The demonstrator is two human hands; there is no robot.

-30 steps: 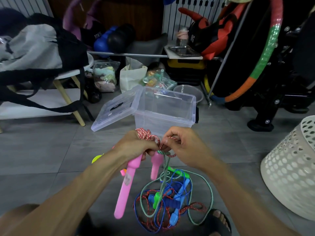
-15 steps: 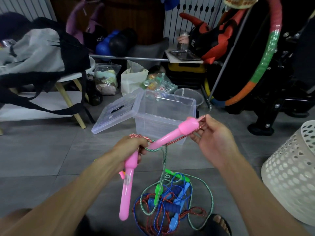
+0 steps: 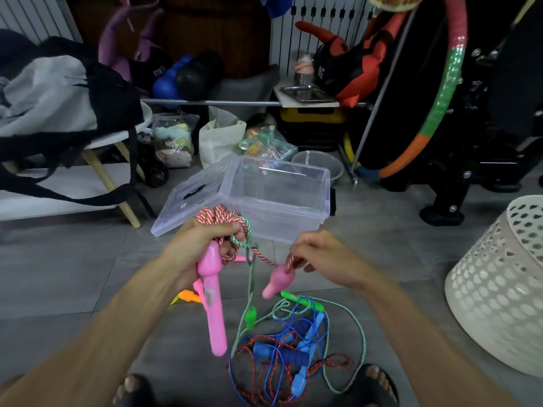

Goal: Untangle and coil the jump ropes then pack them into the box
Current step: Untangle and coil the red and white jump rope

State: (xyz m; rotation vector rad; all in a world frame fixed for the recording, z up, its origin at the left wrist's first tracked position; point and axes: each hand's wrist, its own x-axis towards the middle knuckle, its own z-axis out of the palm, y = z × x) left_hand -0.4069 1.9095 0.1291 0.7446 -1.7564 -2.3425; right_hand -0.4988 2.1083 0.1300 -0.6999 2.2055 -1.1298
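One rope is being worked on at this moment: the red-and-white jump rope (image 3: 219, 215), most of which sits as a bundled coil in the left hand (image 3: 202, 245), whose fingers are curled tight round the coil and round the top of one pink handle (image 3: 212, 301) that hangs down toward the floor. The right hand (image 3: 320, 257) pinches the cord just above the second pink handle (image 3: 279, 282), which dangles below the fingers, and a short run of red-and-white cord stretches between the two hands. A green-and-white rope (image 3: 249, 271) loops through the left hand's bundle and drops to the tangled pile (image 3: 293, 348) of blue, green and red ropes lying on the near floor between the person's feet. So the step in hand looks like finishing the coil of the pink-handled rope, with the untangling not quite done, since the green cord seems caught in it. The next move probably calls for slipping that green loop free of the bundle, then winding the last free length and the second handle onto the coil without letting the turns spring loose. The clear plastic box (image 3: 282, 198) stands open on the floor just beyond the hands, its lid (image 3: 191, 198) leaning at its left side, and nothing is visibly packed in it yet.
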